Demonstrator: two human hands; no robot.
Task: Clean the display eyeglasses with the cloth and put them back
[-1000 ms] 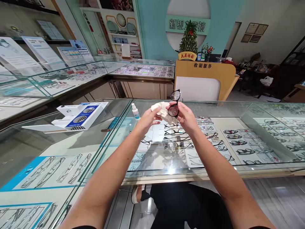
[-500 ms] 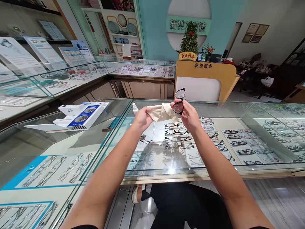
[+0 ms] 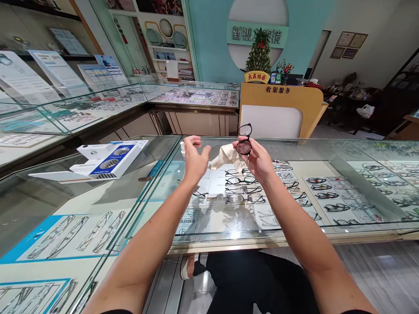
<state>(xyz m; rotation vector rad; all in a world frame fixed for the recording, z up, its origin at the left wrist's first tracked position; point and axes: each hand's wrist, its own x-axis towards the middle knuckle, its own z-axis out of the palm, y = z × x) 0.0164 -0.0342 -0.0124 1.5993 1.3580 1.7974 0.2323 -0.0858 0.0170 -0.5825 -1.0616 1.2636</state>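
Observation:
Black-framed eyeglasses (image 3: 245, 130) are pinched by one lens between the fingers of my right hand (image 3: 261, 160), the other lens pointing up. My left hand (image 3: 197, 159) is off to the left with thumb and fingers apart, holding nothing. Between the two hands is a cream cleaning cloth (image 3: 225, 157) with a zigzag edge; I cannot tell if it rests on the glass or hangs from my right hand. Just behind my left hand, a small white spray bottle (image 3: 182, 150) stands mostly hidden on the counter.
Under my hands lies a glass display counter (image 3: 235, 226) with rows of eyeglasses (image 3: 242, 181) inside. An opened white and blue carton (image 3: 111, 163) sits on the left counter. More eyeglasses (image 3: 337, 207) fill trays at the right. Beyond stands a yellow cashier desk (image 3: 314, 100).
My left hand has let go of the cloth and moved slightly left and up, its fingers opening. The cloth's left end has dropped. My right hand still holds the eyeglasses.

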